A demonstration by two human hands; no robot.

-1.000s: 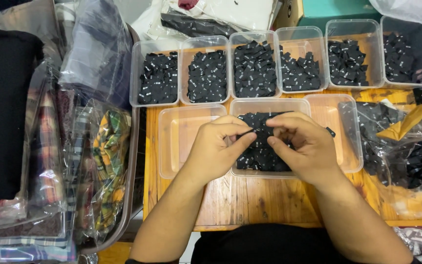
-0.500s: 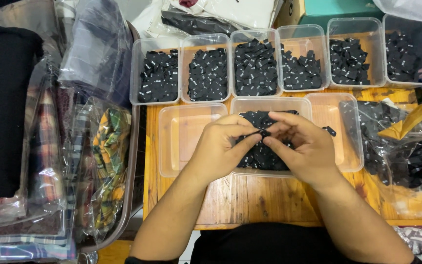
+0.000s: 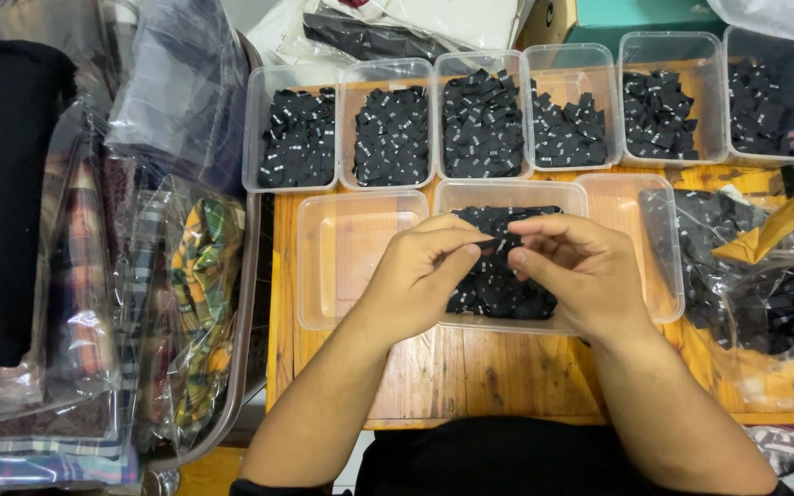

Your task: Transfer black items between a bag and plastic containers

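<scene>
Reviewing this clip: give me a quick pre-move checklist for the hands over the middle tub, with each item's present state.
1. Left hand and right hand both over the middle tub: ok.
2. Fingertips meeting on a small black label: ok.
3. Only one label pinched: cannot tell.
4. Black labels left in the middle tub: ok.
5. Empty tub beside the left hand, free of labels: ok.
6. Back row of tubs unobstructed: ok.

small garment-label sorting workspace, home-workshop feel: wooden table (image 3: 470, 367), row of clear plastic tubs (image 3: 388, 73) full of black woven labels (image 3: 482, 124), bagged folded clothes (image 3: 176, 303) stacked alongside.
</scene>
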